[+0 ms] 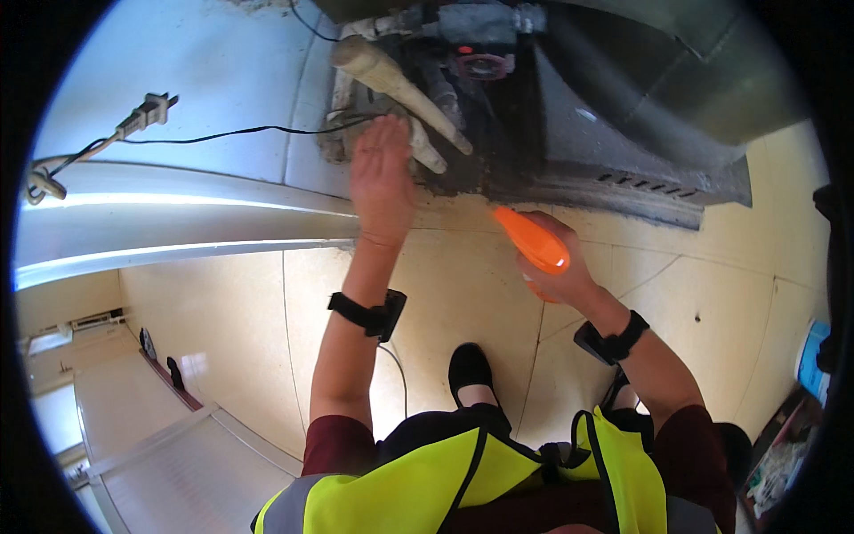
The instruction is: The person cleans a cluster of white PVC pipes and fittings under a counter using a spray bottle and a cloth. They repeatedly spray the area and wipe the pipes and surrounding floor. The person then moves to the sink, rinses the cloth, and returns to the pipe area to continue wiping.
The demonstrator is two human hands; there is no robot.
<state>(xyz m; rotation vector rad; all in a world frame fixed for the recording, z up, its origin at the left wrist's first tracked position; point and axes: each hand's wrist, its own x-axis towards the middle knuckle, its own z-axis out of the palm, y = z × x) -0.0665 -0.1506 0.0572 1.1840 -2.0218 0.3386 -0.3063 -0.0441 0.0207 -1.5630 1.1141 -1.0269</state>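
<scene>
My left hand (383,177) reaches forward with straight fingers and its back towards me. Its fingertips are beside the wrapped, dirty pipes (400,87) and overlap a thin black cable (260,129); I cannot tell whether they touch. No held thing shows in that hand, though its palm is hidden. My right hand (567,250) is closed around a bright orange tool (532,240), whose tapered end points towards the pipes. The tool's lower part is hidden by the fingers, so its exact kind is unclear.
A grey pump-like unit (477,27) with a dark red round part (485,65) stands behind the pipes. Right of it is a dark metal housing (614,160) with slots. A loose power plug (147,113) hangs at left, above a metal ledge (200,217). A blue container (812,357) stands at right.
</scene>
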